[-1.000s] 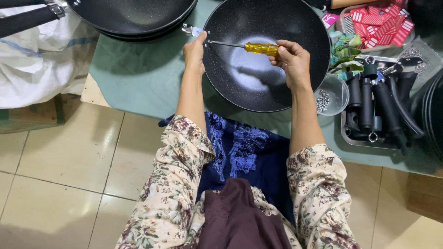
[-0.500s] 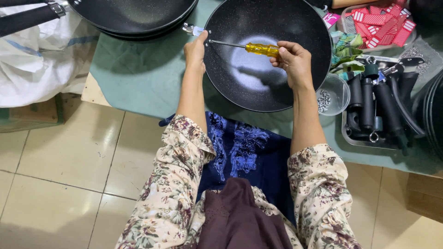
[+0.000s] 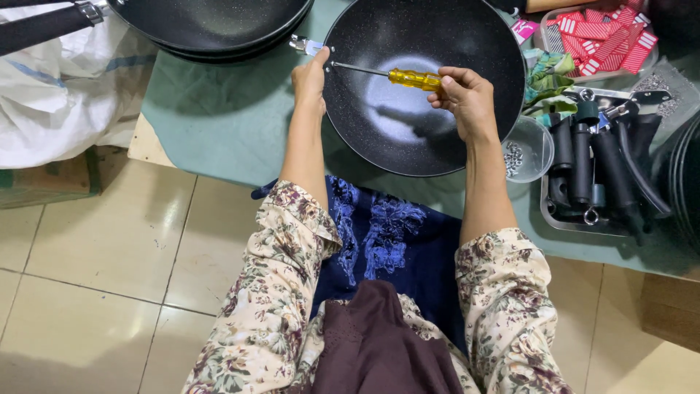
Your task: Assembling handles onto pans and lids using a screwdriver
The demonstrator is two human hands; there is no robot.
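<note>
Pan (image 3: 408,109), black and speckled, is seen upper centre of frame on the green surface (image 3: 219,124). At its left rim, a metal bracket (image 3: 306,46) is pinched by the left hand (image 3: 310,76), grip clenched on it. Across the pan, a yellow-handled screwdriver (image 3: 412,77) is held by the right hand (image 3: 467,98), grip grasping the handle. Farther right, black handles (image 3: 583,157) are laid in a tray (image 3: 565,219).

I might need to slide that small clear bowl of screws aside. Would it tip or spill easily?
The clear bowl looks like thin plastic, so probably light and easily nudged. It sits at the table edge beside the pan, so a push could tip it off. The screws would likely scatter.
</note>
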